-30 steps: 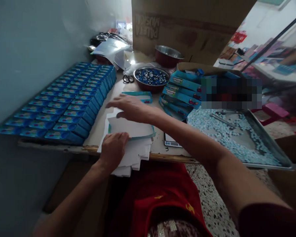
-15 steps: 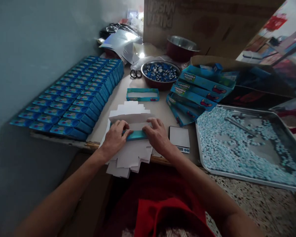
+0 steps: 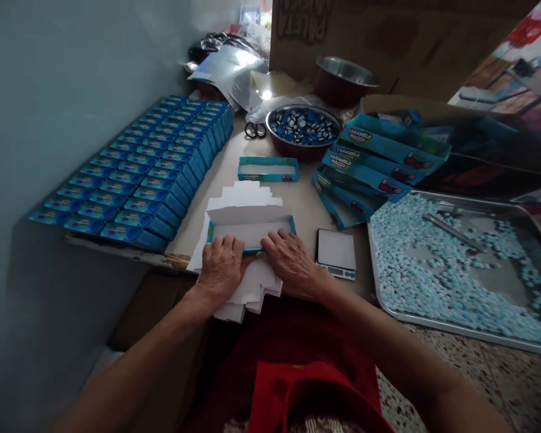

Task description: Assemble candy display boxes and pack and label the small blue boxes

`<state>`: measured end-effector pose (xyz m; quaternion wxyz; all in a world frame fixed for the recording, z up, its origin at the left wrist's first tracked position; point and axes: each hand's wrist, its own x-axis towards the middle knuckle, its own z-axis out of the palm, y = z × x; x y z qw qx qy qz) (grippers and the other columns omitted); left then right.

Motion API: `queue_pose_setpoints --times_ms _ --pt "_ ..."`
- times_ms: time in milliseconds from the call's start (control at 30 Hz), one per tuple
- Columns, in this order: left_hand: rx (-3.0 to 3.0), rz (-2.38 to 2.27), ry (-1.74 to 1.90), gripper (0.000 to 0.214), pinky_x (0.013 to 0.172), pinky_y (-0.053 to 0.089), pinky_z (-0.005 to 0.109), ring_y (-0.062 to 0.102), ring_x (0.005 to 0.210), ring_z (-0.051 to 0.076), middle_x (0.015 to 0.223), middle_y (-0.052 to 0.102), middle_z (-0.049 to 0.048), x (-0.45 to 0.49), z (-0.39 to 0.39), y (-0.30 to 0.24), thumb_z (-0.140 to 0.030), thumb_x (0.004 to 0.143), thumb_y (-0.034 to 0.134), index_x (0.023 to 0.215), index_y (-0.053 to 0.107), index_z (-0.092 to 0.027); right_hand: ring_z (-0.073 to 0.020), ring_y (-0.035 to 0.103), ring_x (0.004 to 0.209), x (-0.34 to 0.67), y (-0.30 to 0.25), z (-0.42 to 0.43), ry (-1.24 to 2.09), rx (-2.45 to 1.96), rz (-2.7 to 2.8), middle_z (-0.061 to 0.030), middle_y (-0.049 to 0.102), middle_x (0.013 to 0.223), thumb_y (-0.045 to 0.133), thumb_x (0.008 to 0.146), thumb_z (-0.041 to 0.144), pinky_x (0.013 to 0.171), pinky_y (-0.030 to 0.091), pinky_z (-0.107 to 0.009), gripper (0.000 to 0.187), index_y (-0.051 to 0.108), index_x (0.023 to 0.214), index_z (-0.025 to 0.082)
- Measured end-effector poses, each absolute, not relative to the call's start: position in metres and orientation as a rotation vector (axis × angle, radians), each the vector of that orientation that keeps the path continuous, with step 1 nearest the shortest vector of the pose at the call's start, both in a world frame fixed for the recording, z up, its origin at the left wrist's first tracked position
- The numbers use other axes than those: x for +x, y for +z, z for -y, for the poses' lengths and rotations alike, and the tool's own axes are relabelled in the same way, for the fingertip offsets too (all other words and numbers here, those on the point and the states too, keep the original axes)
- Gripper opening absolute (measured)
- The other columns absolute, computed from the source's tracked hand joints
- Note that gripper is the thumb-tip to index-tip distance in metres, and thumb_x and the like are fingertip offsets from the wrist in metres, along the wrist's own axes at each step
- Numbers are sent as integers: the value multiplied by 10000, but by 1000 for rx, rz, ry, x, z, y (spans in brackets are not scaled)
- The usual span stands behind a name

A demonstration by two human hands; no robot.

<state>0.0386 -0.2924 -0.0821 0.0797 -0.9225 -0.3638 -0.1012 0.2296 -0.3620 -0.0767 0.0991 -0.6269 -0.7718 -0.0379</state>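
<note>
My left hand point(image 3: 222, 266) and my right hand point(image 3: 290, 261) press side by side on the near wall of a half-folded blue and white carton point(image 3: 250, 228). The carton lies on a stack of flat white carton blanks point(image 3: 243, 198) at the table's front edge. Both hands have their fingers curled down onto the card. A finished open blue tray box point(image 3: 268, 169) sits a little farther back on the table.
Rows of closed blue boxes point(image 3: 148, 168) fill the table's left side by the wall. A small digital scale point(image 3: 336, 253) lies right of my hands. A metal tray of pale blue candies point(image 3: 451, 264), stacked blue display boxes point(image 3: 379, 159), a bowl of wrapped sweets point(image 3: 303, 127) and scissors point(image 3: 253, 130) stand behind.
My right hand came back from reaching forward and joined the left on the carton. The flat blank has been folded up into a tray shape with raised walls.
</note>
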Motion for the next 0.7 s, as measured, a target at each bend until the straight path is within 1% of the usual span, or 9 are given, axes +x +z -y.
queue_pose_setpoints --times_ms 133,300,400,467,500,533,600,667,700 --pt "-2768 1110 -286 393 733 336 410 553 912 317 921 646 134 43 287 -82 -513 1003 434 948 628 -176 -254 549 941 230 -73 356 -61 -1931 2301 -105 646 1022 462 1052 402 741 387 -360 244 566 1031 183" --pt "-2803 1068 -324 342 687 333 374 589 867 280 837 658 92 40 281 -84 -486 1001 480 867 616 -201 -253 630 895 227 -77 344 75 -2035 2293 -116 697 960 501 1030 466 710 424 -340 326 604 988 160" --pt "-2887 1011 -315 236 666 342 347 603 870 258 866 670 76 36 272 -79 -392 994 531 892 630 -204 -259 656 920 228 -72 343 178 -2056 2254 -128 717 986 527 1021 456 750 457 -343 325 625 1013 146" --pt "-3025 838 -281 108 676 364 329 610 895 236 922 678 58 33 260 -71 -273 979 555 966 644 -214 -246 661 924 237 -54 347 361 -1961 2228 -126 719 1042 606 982 441 764 478 -335 323 619 1101 141" --pt "-3097 702 -242 95 686 376 320 610 890 222 932 677 49 32 252 -65 -210 966 555 983 648 -219 -230 662 928 244 -40 351 478 -1855 2224 -120 714 1092 642 961 418 773 489 -326 342 607 1168 147" --pt "-3153 549 -192 131 700 387 313 608 871 207 920 672 39 31 242 -58 -149 949 545 974 651 -223 -207 661 930 254 -24 355 586 -1720 2230 -106 705 1141 655 954 375 785 499 -313 353 594 1230 163" --pt "-3204 257 -92 220 737 407 308 595 810 183 845 659 20 32 222 -44 -49 909 512 875 648 -219 -169 657 978 276 8 360 666 -1469 2270 -67 681 1235 612 965 233 849 507 -299 355 584 1318 226" --pt "-3225 62 -87 276 764 429 297 581 763 164 762 643 4 38 202 -32 2 871 500 749 622 -214 -182 618 1145 296 32 359 500 -1388 2350 -43 641 1341 554 943 80 981 474 -345 458 600 1347 292" --pt "-3247 -15 -126 292 775 443 283 583 761 156 739 643 -1 43 193 -27 9 862 505 703 609 -213 -209 562 1260 304 38 355 372 -1389 2399 -38 604 1407 562 916 40 1051 433 -393 508 614 1340 315"
